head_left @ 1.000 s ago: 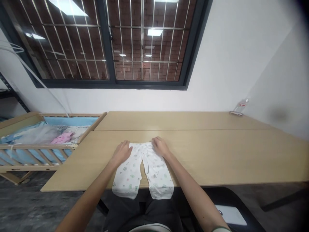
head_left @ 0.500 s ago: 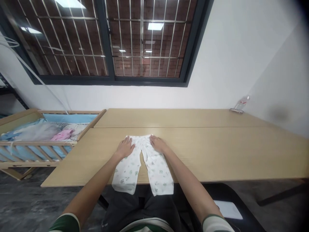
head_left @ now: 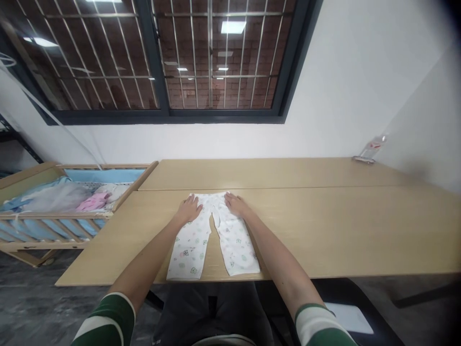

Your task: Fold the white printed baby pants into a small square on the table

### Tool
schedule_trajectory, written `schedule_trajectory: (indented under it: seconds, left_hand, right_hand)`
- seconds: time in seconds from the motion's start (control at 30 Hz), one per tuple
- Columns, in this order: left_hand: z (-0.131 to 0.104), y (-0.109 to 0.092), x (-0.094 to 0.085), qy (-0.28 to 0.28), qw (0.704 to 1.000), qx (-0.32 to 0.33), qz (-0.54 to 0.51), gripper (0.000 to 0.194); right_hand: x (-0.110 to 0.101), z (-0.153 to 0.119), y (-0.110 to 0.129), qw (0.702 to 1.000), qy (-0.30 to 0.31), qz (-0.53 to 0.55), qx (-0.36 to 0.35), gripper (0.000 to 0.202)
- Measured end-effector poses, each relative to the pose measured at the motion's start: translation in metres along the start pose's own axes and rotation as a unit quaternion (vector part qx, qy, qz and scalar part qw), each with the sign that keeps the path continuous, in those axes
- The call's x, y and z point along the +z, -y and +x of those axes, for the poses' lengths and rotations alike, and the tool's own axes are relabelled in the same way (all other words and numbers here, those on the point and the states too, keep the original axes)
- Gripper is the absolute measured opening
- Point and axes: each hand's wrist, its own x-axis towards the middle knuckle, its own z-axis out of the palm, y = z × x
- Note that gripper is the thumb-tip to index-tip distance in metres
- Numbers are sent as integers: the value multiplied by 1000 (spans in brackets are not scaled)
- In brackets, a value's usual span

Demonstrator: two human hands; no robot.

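Filling the middle of our view, a pale wooden counter (head_left: 324,226) stretches below a dark-framed window (head_left: 223,114). At its left end stands a slatted wooden cot (head_left: 133,192) holding bedding. A black chair (head_left: 331,288) sits below the front edge, to our right.

Small white patterned trousers (head_left: 190,250) lie on the counter directly before us, waistband away, legs slightly parted toward our body. Both hems rest just inside the front edge, so there is little margin on our side. More surface runs beyond the waistband and on both sides, widest to our right, where our elbow can swing.

Our left hand (head_left: 189,209) and right hand (head_left: 236,204) lie palm down on the waistband's two corners. In each grip the fingers are apart from the thumb, resting on the cloth rather than clamped. Light, even pressure outward should flatten the waist well; pulling toward us would risk sliding the hems over the edge.

Smallest, a clear bottle (head_left: 374,146) is at the far right corner, well apart from our hands.
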Motion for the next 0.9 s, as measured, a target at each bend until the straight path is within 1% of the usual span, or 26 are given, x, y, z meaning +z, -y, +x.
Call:
schedule_trajectory:
  seconds: [0.1, 0.2, 0.3, 0.33, 0.4, 0.47, 0.53, 0.57, 0.63, 0.7, 0.73, 0.8, 0.9]
  left_hand:
    - [7, -2, -9, 6, 1000, 3, -5, 60]
    - [9, -8, -24, 15, 1000, 9, -15, 57]
    - [4, -25, -44, 16, 999, 15, -26, 55]
    - [-1, -35, -52, 13, 999, 20, -30, 55]
    - [-17, -60, -68, 12, 998, 37, -40, 50]
    - [-43, -94, -83, 26, 996, 70, -56, 43]
    - [-75, -131, -91, 51, 989, 112, -76, 41]
    - [-91, -150, -93, 63, 986, 129, -84, 42]
    - [-118, -184, -89, 90, 977, 166, -98, 51]
    - [-135, -209, -80, 122, 969, 187, -104, 56]
    - [-140, -217, -74, 133, 967, 191, -106, 58]
    - [-143, -227, -64, 145, 966, 185, -109, 59]
    - [-142, -229, -55, 144, 968, 175, -108, 50]
  right_hand:
    - [0, 4, -4, 1000, -7, 17, 7, 46]
    - [-2, 12, -9, 999, -14, 44, 15, 41]
    - [-7, 29, -17, 995, -19, 83, 42, 30]
    - [-9, 36, -20, 993, -25, 97, 59, 29]
    - [-12, 50, -27, 986, -49, 122, 99, 32]
    - [-15, 63, -34, 977, -77, 139, 141, 36]
    - [-16, 71, -38, 968, -92, 152, 177, 36]
    - [-16, 74, -40, 964, -94, 158, 191, 35]
    - [-16, 77, -42, 958, -92, 172, 209, 31]
    - [-15, 77, -42, 954, -89, 186, 219, 28]
    - [-15, 77, -42, 952, -87, 192, 222, 27]
    - [-16, 76, -41, 949, -84, 203, 228, 26]
    - [-19, 74, -37, 944, -80, 219, 235, 19]
